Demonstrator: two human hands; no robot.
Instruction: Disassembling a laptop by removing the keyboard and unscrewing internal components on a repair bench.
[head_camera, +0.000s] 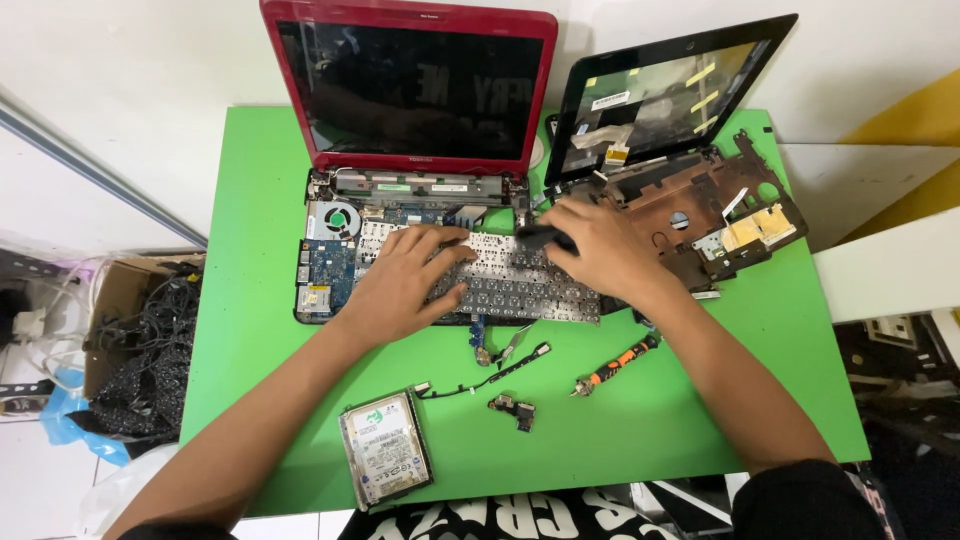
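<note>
at the far left, off the table, we saw a cardboard box (125, 300) stuffed with tangled black cables (160, 340). the green table (250, 250) carried the rest. near its front edge lay a bare hard drive (385, 448), tilted, label side up. behind it sat a red laptop (415, 85) with its screen upright and its base stripped open, so that the cooling fan (338, 218) and the blue circuit board (325, 270) showed at the left.

our left hand (405, 280) lay flat and open, fingers spread, pressing on the loose keyboard (520, 285) that rested face down across the red laptop's base. just in front of the keyboard lay a thin ribbon cable (490, 378) and a small dark connector part (515, 410).

our right hand (600, 248) was curled over the keyboard's upper right corner, closed around a small dark tool (545, 237); what kind of tool we could not tell. an orange and black screwdriver (615, 365) lay on the table just beside our right forearm. farther right stood a second, black laptop (665, 95), its screen up and its brown inner frame (720, 215) exposed.
</note>
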